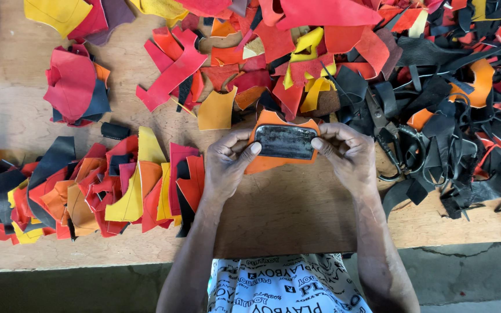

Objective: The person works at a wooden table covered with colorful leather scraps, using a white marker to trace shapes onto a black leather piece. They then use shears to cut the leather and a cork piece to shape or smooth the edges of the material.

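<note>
Plywood makes up the worktable (297, 214), its near edge running above a grey concrete floor (465, 272) at the bottom of the view. Two hands work at the centre: the left hand (227, 165) and the right hand (349, 153) each pinch one end of a single dark rectangular plate (285, 142), pressed flat on one orange leather piece (262, 163) lying on the table. Both grips are closed on that pair, thumbs on top. One overlapping row of cut leather pieces (88, 191) in red, orange, yellow and black lies left of the hands; one small red stack (73, 87) sits above it. Loose scraps (297, 52) crowd the top, too many to count, and a black tangle (465, 133) fills the right, cut off by the frame. Scissors (398, 148) beside the right hand are half buried.
</note>
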